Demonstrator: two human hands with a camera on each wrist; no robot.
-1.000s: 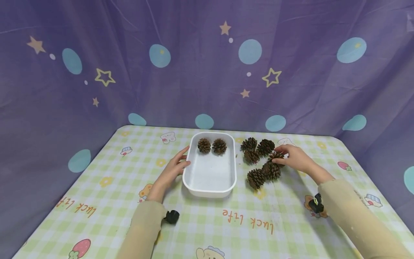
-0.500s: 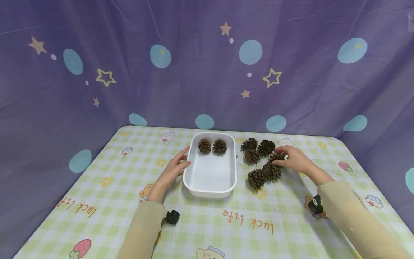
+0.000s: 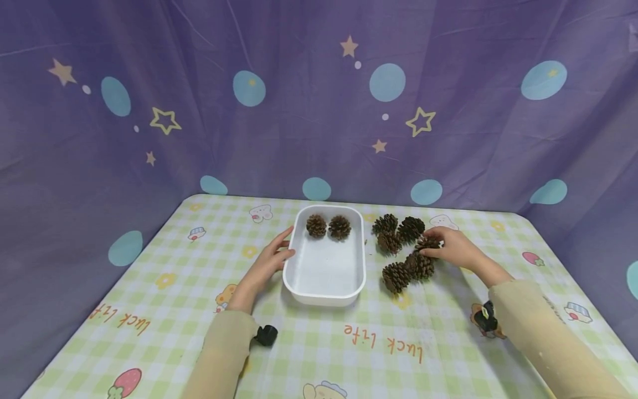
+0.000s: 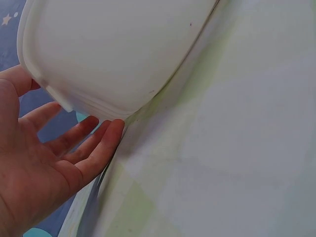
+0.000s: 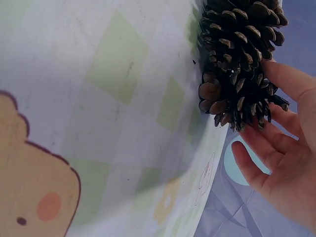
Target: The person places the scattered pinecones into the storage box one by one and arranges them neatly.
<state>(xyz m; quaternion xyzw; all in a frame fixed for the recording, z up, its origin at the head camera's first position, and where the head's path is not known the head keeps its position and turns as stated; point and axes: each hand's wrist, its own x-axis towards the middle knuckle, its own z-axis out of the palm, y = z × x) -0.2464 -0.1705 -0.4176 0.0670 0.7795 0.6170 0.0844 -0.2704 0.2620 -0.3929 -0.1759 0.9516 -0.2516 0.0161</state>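
Observation:
A white rectangular tray (image 3: 326,271) stands mid-table, with two brown pine cones (image 3: 339,228) at its far end. My left hand (image 3: 266,263) rests against the tray's left side; the left wrist view has its thumb at the tray's wall (image 4: 113,59) and its fingers loosely spread beside it. To the tray's right lies a loose group of several pine cones (image 3: 396,276). At that group's right edge my right hand (image 3: 453,247) holds a pine cone (image 3: 427,243) between thumb and fingers. The right wrist view has that pine cone (image 5: 237,96) close against another.
A green-and-white checked cloth (image 3: 384,371) with printed pictures and lettering covers the table. Behind and at the sides hangs a purple curtain (image 3: 299,138). Each sleeve carries a black wrist camera (image 3: 266,335).
The head view has shifted slightly. Both hands keep nearly the same places, the left at the tray and the right on the pine cone.

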